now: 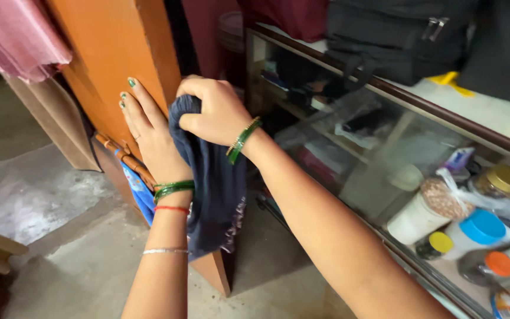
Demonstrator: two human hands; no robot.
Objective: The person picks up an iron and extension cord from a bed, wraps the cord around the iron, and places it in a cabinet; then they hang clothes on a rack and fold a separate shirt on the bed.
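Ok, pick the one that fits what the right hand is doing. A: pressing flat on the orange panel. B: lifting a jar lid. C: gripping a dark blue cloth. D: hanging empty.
C: the right hand bunches the dark blue cloth against the orange panel.

The room was dim, with soft light and no hard shadows. The orange cupboard (113, 53) glowed warmly. The glass cabinet front (385, 147) showed pale glare and looked hazy. The black bag (396, 35) stayed very dark. The edges looked a bit blurry.
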